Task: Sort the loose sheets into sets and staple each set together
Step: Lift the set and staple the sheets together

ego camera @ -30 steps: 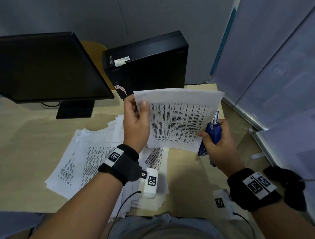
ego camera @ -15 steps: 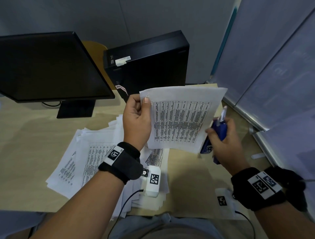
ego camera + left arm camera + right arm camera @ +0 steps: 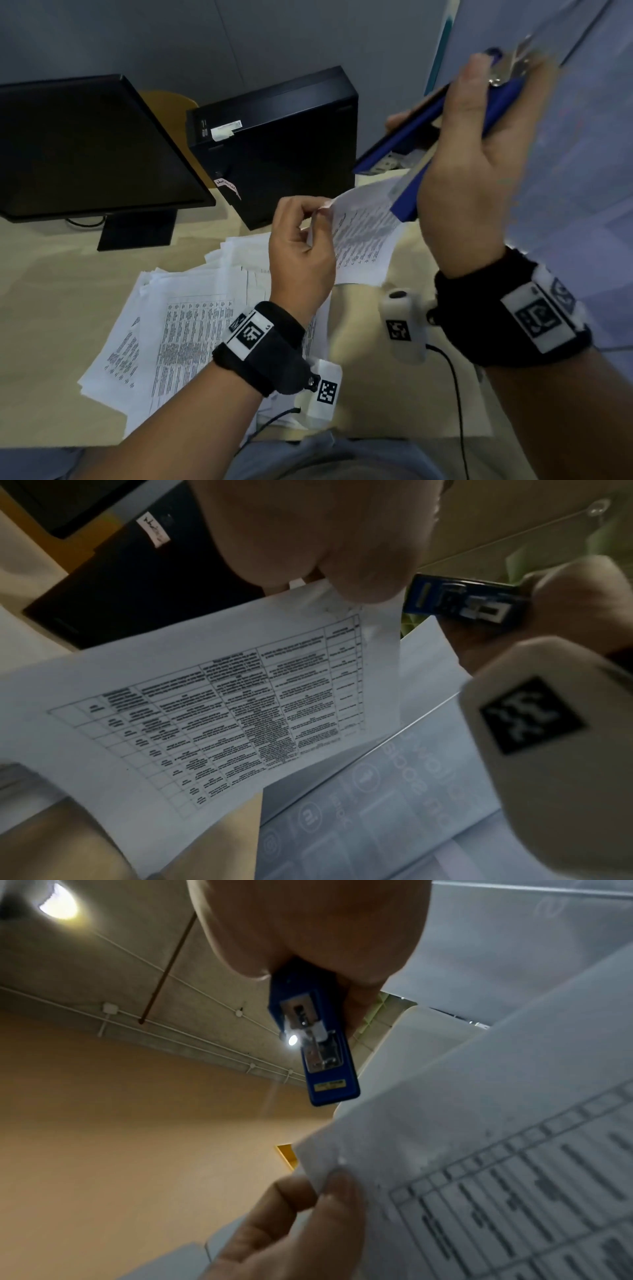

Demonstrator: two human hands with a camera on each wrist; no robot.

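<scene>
**Mid-task: one set in hand, most sheets still loose on the desk**

- Left hand [image 3: 301,250] pinches a corner of the held set [image 3: 363,236] between thumb and fingertips [image 3: 337,1185]; the other fingers are curled in. The sheets hang in the air above the desk [image 3: 51,308], with at least two layers visible in the left wrist view.
- Right hand [image 3: 472,164] is wrapped around the blue stapler [image 3: 442,113], fingers curled on its body, raised at 1 o'clock from the held set. The stapler mouth is not on the paper; it sits just beside the pinched corner, apart from it.
- Whether a staple is already in that corner: can't tell. The right wrist view shows small marks near the pinch, too unclear to call.
- Loose pile [image 3: 178,325] sits at 7 o'clock from the held set, fanned and unaligned, many sheets deep. No finished, separated stack is visible anywhere on the desk.
- Monitor [image 3: 85,147] at 10 o'clock and black PC case [image 3: 277,137] at 12 o'clock from the pile, both clear of the work.

My read: early to middle. At best one set is being stapled or checked; the bulk of the sorting and stapling is left.
</scene>
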